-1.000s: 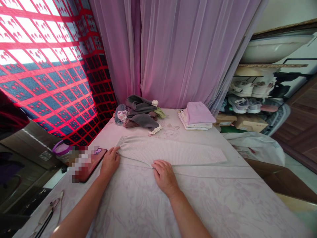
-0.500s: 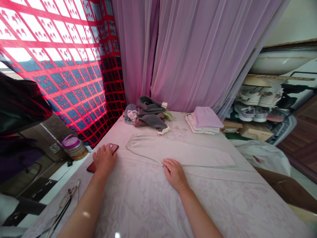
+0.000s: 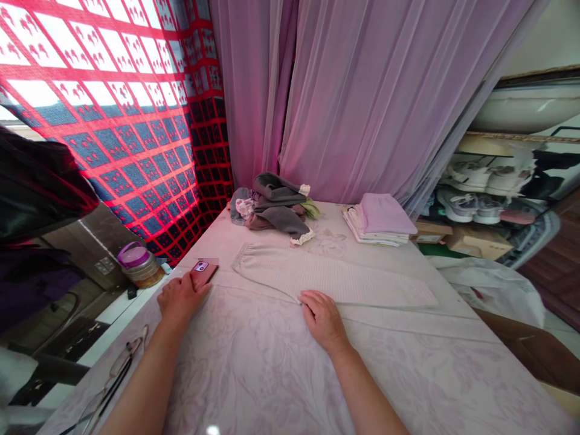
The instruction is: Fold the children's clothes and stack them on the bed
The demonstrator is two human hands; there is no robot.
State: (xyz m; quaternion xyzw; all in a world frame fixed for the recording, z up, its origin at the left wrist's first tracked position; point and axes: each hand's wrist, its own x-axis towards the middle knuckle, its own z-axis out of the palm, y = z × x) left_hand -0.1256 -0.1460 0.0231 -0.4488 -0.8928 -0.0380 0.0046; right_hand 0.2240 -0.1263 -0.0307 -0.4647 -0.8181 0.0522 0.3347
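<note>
My left hand (image 3: 178, 299) grips the lower part of a reddish smartphone (image 3: 207, 273) at the table's left side, thumb on one edge and fingers on the other. The phone lies back up, its cameras showing. A pale, ribbed pair of trousers (image 3: 362, 281) is spread flat and folded lengthwise, its gathered waistband to the left. On the near edge of these trousers rests my right hand (image 3: 323, 317), with fingers laid on the cloth, slightly bent and close together, and the thumb beside them.
A heap of dark clothes (image 3: 281, 208) lies at the back. Folded clothes (image 3: 383, 217) are stacked at the back right. Glasses (image 3: 118, 365) lie at the near left. Beyond the table are a purple-lidded jar (image 3: 140, 266) at left and shoes (image 3: 469, 202) on a rack at right.
My left hand has slid toward me and left on the phone, uncovering its camera end. My right hand stays on the trousers. The view has shifted slightly.
</note>
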